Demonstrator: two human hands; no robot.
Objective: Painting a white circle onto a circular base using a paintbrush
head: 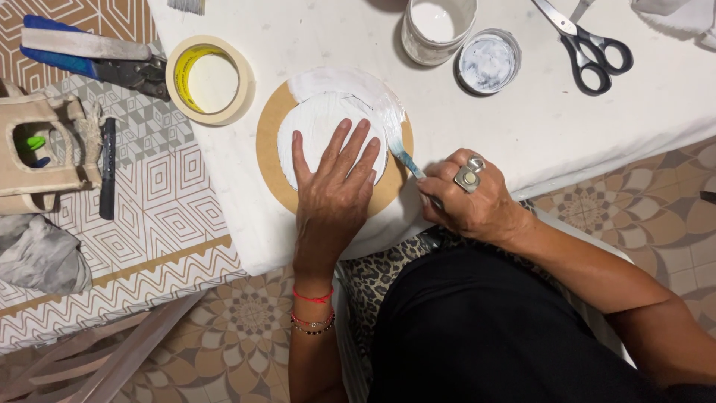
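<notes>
A round brown wooden disc [270,153] lies on the white-covered table [537,119], with a smaller white round piece [321,123] on top of it. My left hand [333,190] rests flat on that white piece, fingers spread. My right hand [470,200], wearing a large ring, grips a paintbrush [405,155] whose white-loaded bristles touch the upper right edge of the disc, where wet white paint is spread.
An open jar of white paint [436,26] and its lid [488,61] stand behind the disc, black-handled scissors [589,48] to the right. A roll of masking tape [209,79] and blue-handled shears [89,56] lie at left on a patterned cloth [160,216].
</notes>
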